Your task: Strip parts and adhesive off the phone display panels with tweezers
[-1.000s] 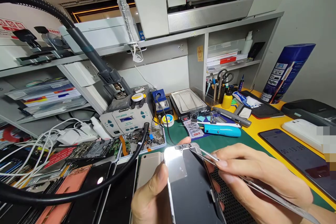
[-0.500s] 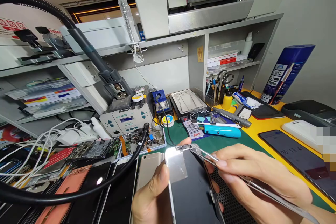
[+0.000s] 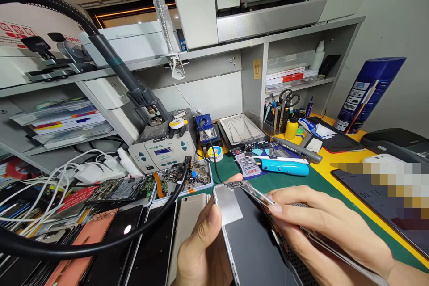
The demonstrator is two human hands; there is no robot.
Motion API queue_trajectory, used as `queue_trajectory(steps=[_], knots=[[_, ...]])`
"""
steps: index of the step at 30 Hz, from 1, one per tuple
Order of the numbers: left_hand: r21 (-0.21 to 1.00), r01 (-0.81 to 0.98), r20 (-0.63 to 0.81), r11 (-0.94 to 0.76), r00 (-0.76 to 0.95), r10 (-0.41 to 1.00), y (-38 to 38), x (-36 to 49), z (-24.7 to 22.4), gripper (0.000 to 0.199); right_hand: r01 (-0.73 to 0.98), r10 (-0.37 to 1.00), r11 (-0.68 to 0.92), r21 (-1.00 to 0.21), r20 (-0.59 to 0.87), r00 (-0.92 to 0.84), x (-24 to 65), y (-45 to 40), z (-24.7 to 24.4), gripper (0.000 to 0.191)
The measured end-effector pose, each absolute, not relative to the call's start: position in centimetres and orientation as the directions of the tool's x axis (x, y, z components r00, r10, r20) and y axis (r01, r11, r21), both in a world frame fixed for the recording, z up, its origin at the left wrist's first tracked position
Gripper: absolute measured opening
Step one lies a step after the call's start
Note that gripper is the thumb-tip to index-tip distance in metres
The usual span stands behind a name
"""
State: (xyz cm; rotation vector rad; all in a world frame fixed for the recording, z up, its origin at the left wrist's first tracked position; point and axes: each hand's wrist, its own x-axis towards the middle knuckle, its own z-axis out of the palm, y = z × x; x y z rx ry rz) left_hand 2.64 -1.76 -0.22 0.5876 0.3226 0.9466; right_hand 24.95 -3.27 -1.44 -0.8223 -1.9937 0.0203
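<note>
My left hand point(image 3: 201, 237) is closed round the left side of a phone screen point(image 3: 254, 241), thumb on its edge. The dark back of the screen faces up, with a shiny metal plate point(image 3: 229, 205) at its upper left and small parts point(image 3: 234, 184) along the top rim. My right hand point(image 3: 321, 228) is closed on thin metal tweezers point(image 3: 263, 196) whose tips are at the top right corner of the screen. Whether the tips grip anything is too small to tell. The lower end of the screen runs out of view.
A black hose point(image 3: 100, 250) curves across the left, over several phones and a coral phone shell point(image 3: 89, 246). Behind stand a rework station point(image 3: 161, 154), a tray of circuit boards point(image 3: 211, 181) and a hot plate point(image 3: 243, 129). A turquoise-handled tool point(image 3: 284, 166) and a phone showing a timer point(image 3: 375, 201) lie right.
The phone screen has tilted, its lower end swinging right. My left hand has shifted slightly right with it, and the tweezers remain at its top right corner.
</note>
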Motion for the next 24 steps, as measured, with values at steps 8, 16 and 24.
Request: queue_trajectory(steps=[8,16,24], knots=[[0.581,-0.668,-0.036,0.465,0.549,0.835,-1.8,2.7,-0.3,0.056,0.473,0.465,0.831,-0.292,0.831,-0.305,24.3,-2.7,-1.0,0.044],[0.526,-0.699,-0.084,0.485,0.525,0.847,-1.8,3.2,0.6,0.048,0.450,0.449,0.846,-0.285,0.837,-0.314,23.7,-2.2,0.2,0.039],[0.463,-0.676,-0.143,0.573,0.582,0.801,-1.8,3.0,0.9,0.050,0.385,0.492,0.843,-0.375,0.828,-0.271,23.5,-2.0,0.1,0.045]])
